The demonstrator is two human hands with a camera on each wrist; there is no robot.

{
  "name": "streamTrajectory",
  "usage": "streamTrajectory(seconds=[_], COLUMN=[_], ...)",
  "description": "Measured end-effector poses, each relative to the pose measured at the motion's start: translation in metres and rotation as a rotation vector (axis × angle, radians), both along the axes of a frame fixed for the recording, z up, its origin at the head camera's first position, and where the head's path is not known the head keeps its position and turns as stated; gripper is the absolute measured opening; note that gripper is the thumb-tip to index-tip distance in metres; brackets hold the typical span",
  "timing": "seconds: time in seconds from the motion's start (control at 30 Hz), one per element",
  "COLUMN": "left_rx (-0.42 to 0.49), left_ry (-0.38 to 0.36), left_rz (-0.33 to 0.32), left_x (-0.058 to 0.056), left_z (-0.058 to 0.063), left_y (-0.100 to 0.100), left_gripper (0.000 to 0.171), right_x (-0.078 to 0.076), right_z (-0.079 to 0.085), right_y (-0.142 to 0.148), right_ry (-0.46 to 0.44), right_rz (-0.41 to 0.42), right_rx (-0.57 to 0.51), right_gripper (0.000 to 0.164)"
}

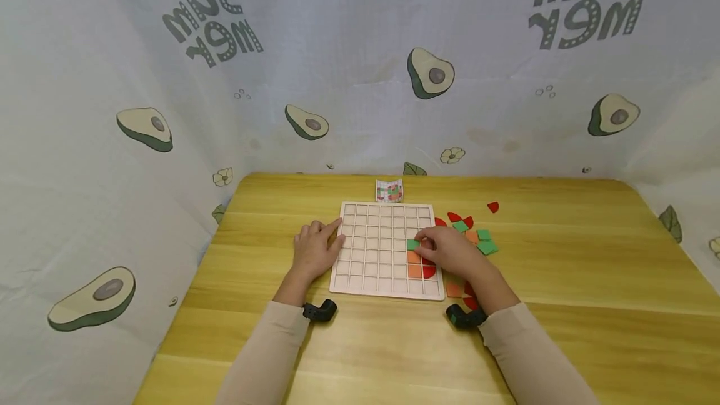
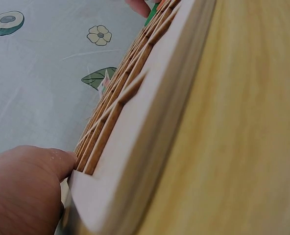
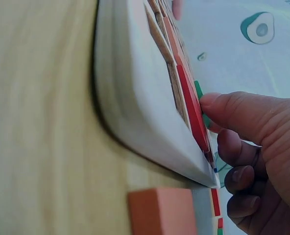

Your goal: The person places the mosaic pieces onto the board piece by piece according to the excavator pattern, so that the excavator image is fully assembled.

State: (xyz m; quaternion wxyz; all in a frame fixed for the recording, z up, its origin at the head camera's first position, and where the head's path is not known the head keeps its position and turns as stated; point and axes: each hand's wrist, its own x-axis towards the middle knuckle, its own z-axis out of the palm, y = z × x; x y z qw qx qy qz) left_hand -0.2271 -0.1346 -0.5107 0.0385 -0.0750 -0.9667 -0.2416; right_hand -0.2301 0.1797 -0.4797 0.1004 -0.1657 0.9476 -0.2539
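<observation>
A pale wooden grid board [image 1: 367, 295] lies on the table. My left hand [image 1: 314, 250] rests at its left edge, index finger and thumb stretched against the rim; in the left wrist view the thumb [image 2: 57, 161] touches near the board's corner. My right hand [image 1: 452, 250] is over the board's right side and pinches a green square tile [image 1: 413, 245] at a cell. Just below that tile, orange squares [image 1: 414, 271] sit in the grid, with red rounded pieces [image 1: 429, 272] to their right, partly hidden by my hand.
Loose green squares [image 1: 487, 247] and red pieces [image 1: 454, 217] lie right of the board, with a red wedge [image 1: 493, 207] farther off. An orange square [image 1: 454, 290] lies near the right wrist. A small patterned card [image 1: 389, 191] stands behind the board, before the curtain [image 1: 360, 80].
</observation>
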Motion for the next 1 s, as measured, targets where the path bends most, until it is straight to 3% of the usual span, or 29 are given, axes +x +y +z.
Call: streamTrajectory(seconds=[0.4,0.53,1.0], left_rx=[-0.004,-0.007,-0.006], left_ry=[0.009,0.013,0.024], left_rz=[0.009,0.009,0.006], left_x=[-0.001,0.0,-0.002], left_z=[0.001,0.0,-0.003], left_y=[-0.001,-0.002,0.0], left_gripper=[0.049,0.049,0.048], right_x=[0.001,0.002,-0.004], right_z=[0.004,0.007,0.012], right_y=[0.009,0.021,0.082], right_ry=[0.022,0.002,0.004], right_rz=[0.007,-0.036,-0.174], right_rx=[-0.02,-0.05,0.004], right_gripper=[0.032,0.036,0.035])
